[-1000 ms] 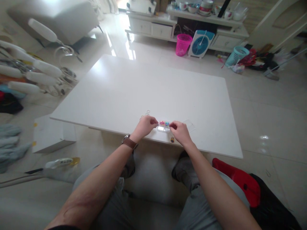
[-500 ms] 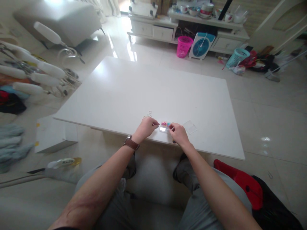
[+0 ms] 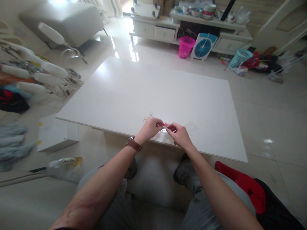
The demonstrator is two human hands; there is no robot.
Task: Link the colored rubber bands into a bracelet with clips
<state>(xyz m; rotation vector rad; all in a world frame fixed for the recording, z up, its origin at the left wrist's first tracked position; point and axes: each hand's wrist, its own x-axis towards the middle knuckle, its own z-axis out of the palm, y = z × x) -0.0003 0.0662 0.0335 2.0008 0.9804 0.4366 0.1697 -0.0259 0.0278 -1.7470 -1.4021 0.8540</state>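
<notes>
The left hand point(image 3: 152, 126) reaches in over the near edge of a large, glossy white rectangular table point(image 3: 153, 86), its thumb and forefinger pinching a tiny pale item point(image 3: 165, 127) that is too small and blurred to identify. The right hand point(image 3: 177, 133) meets it from the other side, thumb and forefinger drawn close beside that same item, though I cannot tell whether they grip it too. Directly below the fingertips, near the table's front edge, sits a small, shallow, clear plastic box point(image 3: 164, 130), partly hidden by both hands, with bright pink beads point(image 3: 166, 124) showing in its far part. Just beyond the left hand lies a loose cluster of thin, pale, round rings point(image 3: 144, 120), flat on the tabletop. To the right of the right hand rests a flat, transparent, rectangular plastic lid point(image 3: 192, 128), apart from the box. A little yellow-and-dark figure point(image 3: 175, 143) peeks out by the underside of the right hand, at the table's edge. The left wrist wears a watch with a brown leather strap point(image 3: 134, 143). Across the floor, a bright pink perforated plastic basket point(image 3: 185, 48) stands beside a blue-and-white box fan point(image 3: 203, 47).
</notes>
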